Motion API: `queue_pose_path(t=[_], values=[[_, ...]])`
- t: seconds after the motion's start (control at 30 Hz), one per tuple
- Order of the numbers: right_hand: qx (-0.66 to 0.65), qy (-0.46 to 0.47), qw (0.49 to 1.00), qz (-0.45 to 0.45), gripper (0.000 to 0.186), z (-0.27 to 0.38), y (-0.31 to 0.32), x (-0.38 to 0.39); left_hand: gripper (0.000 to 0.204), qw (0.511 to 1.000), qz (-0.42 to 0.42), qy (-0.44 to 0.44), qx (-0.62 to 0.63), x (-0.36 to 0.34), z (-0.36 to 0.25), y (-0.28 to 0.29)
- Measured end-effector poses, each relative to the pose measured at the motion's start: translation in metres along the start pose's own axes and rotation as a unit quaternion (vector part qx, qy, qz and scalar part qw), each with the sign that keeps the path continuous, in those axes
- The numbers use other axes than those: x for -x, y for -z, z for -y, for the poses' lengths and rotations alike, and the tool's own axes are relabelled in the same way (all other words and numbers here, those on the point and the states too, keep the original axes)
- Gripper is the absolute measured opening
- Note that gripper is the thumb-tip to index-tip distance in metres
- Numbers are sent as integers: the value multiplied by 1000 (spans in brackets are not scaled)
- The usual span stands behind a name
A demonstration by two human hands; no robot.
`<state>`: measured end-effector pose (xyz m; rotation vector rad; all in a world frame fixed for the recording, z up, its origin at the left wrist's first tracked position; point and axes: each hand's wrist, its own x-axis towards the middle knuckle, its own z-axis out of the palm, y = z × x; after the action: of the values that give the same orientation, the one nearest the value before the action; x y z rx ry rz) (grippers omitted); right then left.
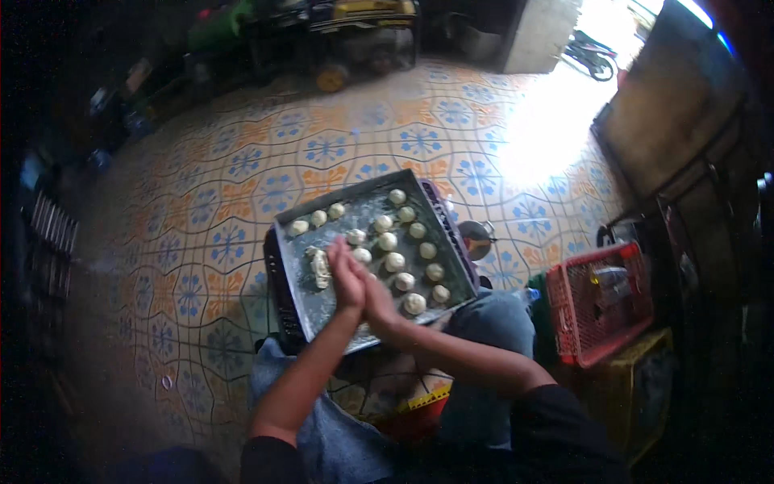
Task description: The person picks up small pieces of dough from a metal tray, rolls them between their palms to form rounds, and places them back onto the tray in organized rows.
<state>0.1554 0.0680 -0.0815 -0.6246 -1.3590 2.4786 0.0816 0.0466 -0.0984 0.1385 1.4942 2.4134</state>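
Note:
A square metal tray (359, 188), dusted with white flour, rests on a dark crate in front of my knees. Several pale dough balls stand in it in rough rows, one of them a near ball (414, 303) at the right. An uneven, longer lump of dough (321, 269) lies on the left side. Over the tray, my left hand (347, 284) and my right hand (377, 305) are pressed palm to palm, fingers together and pointing away from me. Anything between the palms is hidden.
A red plastic basket (564, 315) with a packet in it stands at the right on a yellowish box (641, 387). Beside the tray is a round metal pot (477, 239). Patterned tiles (282, 189) cover the floor. A motorcycle (592, 56) shows through the bright doorway.

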Motion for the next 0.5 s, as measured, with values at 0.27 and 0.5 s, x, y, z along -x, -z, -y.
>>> queue_pose_path(t=[0.27, 0.5], values=[[-500, -45, 829, 246, 63, -29, 60, -45, 91, 790, 297, -301, -445, 43, -4, -13], [-276, -149, 942, 117, 40, 72, 15, 3, 42, 743, 274, -296, -534, 11, -79, -15]])
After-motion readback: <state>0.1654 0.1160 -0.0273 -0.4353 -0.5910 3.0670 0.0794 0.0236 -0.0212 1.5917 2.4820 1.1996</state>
